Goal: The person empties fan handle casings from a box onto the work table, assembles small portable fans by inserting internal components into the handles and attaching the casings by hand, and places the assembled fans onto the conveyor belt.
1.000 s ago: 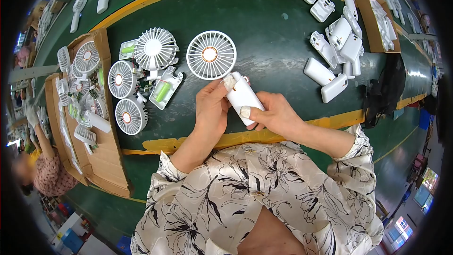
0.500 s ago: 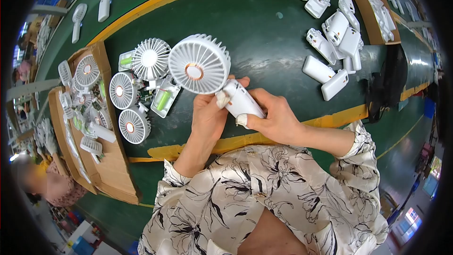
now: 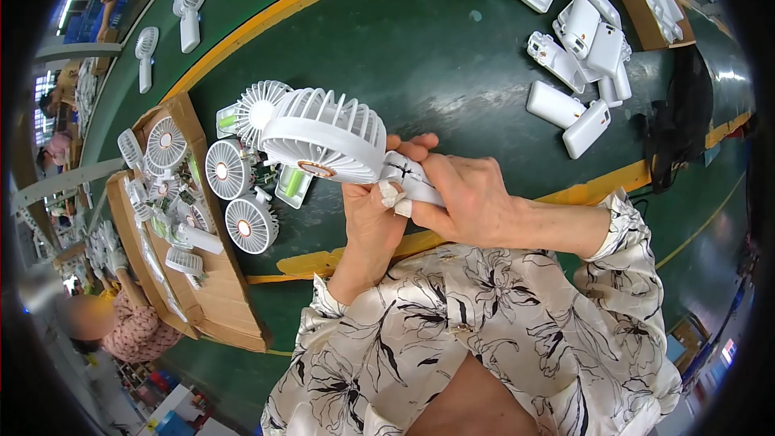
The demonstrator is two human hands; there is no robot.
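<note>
In the head view a white handheld fan (image 3: 325,142) is held between both hands over the bench. Its round caged head tilts, showing the side of the cage. My left hand (image 3: 373,222) closes around the neck end of the white handle (image 3: 417,182). My right hand (image 3: 475,198) wraps the handle's other end, thumb pressed along the near side. Thin dark lines show on the handle; I cannot tell whether they are wires or a seam. White wrapping covers the thumb tips. Left of the fan lie several fan parts, including a fan head (image 3: 251,224) and an open handle shell (image 3: 292,185).
A cardboard box (image 3: 232,274) with fan pieces stands at the left. White handle shells (image 3: 557,105) are heaped on the green bench (image 3: 452,56) at the right, near another carton (image 3: 638,12). Two finished-looking fans (image 3: 190,16) lie beyond the yellow strip. A person (image 3: 141,327) sits at lower left.
The fan has rolled in my hands, so its front now faces down toward me and the cage side shows. My right hand has turned over the handle. The whole view has shifted slightly.
</note>
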